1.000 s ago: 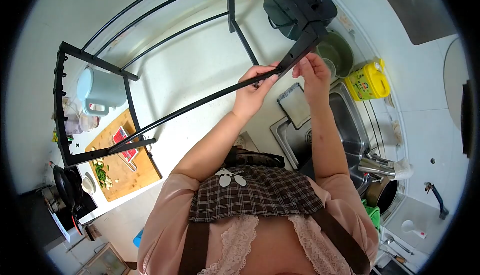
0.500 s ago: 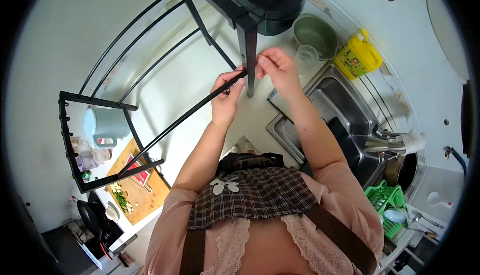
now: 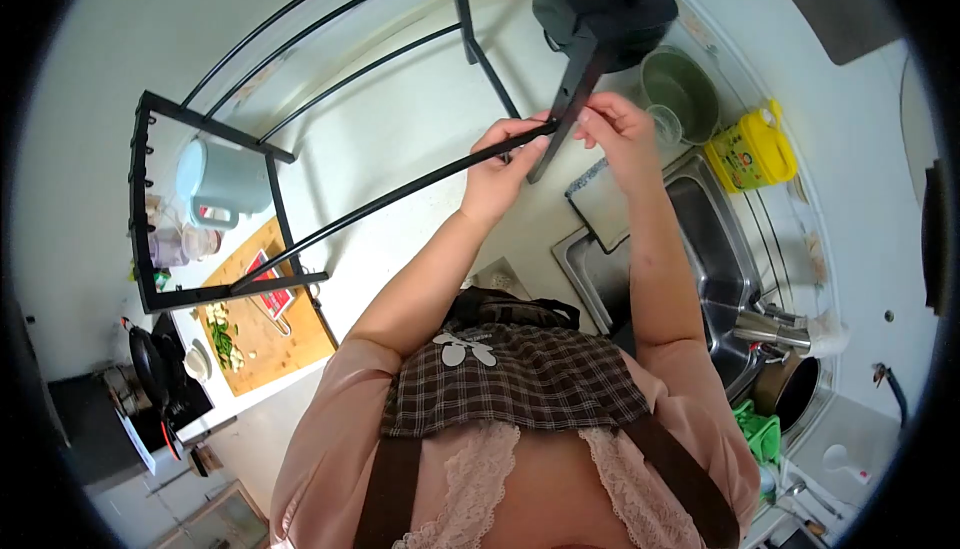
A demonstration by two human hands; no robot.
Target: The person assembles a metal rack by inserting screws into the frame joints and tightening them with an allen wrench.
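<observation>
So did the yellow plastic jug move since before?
No, the yellow plastic jug is still beside the same corner of the silver metal sink; the camera's view shifted.

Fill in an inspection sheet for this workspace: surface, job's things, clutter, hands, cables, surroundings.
Surface: white counter, bare in the middle.
Job's things: black frame of bars and rails, spanning above part of the counter.
Clutter: pitcher; board with chopped food; green basin; yellow jug.
Hands: left hand closed on the frame; right hand with fingers bent beside it, contact or small part held unclear.
Cables: none certain; dark hose at the wall.
Surroundings: sink on the person's right, black pan at far left.
</observation>
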